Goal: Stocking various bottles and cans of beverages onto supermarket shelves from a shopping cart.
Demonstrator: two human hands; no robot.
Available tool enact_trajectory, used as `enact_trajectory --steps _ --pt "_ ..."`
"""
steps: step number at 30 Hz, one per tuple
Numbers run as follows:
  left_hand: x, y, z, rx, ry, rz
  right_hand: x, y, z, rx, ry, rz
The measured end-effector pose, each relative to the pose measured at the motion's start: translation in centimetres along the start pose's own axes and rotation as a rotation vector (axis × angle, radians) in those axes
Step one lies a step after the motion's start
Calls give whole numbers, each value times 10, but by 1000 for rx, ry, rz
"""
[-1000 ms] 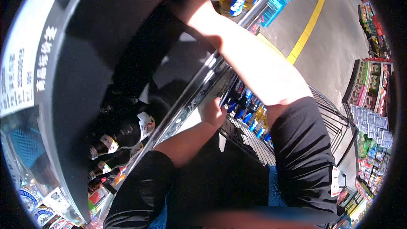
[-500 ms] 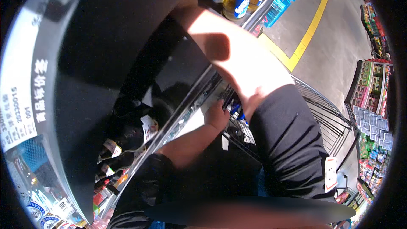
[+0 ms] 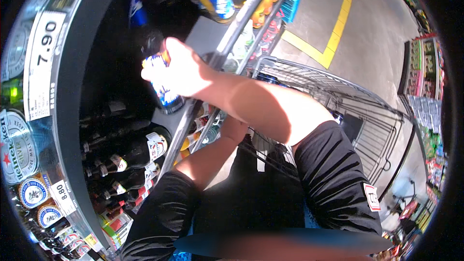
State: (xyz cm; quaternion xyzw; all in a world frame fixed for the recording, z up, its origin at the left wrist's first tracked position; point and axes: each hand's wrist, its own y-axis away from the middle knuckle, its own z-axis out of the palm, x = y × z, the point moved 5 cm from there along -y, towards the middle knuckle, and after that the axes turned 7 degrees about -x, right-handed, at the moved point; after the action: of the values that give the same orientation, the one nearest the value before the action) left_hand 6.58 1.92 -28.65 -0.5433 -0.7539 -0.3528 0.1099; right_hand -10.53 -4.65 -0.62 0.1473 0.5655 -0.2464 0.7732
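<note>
dark blue-labelled bottle (image 3: 167, 95) sits in my curled right fingers (image 3: 174, 50); right of the bottle are a wire shopping cart (image 3: 377, 140) and my left hand (image 3: 235, 128), whose grip i can't tell.

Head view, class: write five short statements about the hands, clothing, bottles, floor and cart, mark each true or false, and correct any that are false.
1. The right hand is gripping a bottle with a blue-and-white label. True.

2. The line painted on the floor is red. False: it is yellow.

3. The shopping cart is made of wire. True.

4. Both of the person's sleeves are white. False: they are black.

5. Several other dark bottles are to the left of the cart in the picture. True.
</note>
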Motion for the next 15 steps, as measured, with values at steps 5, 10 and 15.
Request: enact_trajectory --steps 5,10,15 --pt "3 -8 6 44 -44 106 4 121 -50 -218 -83 164" --pt "1 -4 3 24 -51 -10 33 269 -127 -266 139 321" --pt "3 5 -8 140 -35 -195 76 364 -183 -193 784 428"
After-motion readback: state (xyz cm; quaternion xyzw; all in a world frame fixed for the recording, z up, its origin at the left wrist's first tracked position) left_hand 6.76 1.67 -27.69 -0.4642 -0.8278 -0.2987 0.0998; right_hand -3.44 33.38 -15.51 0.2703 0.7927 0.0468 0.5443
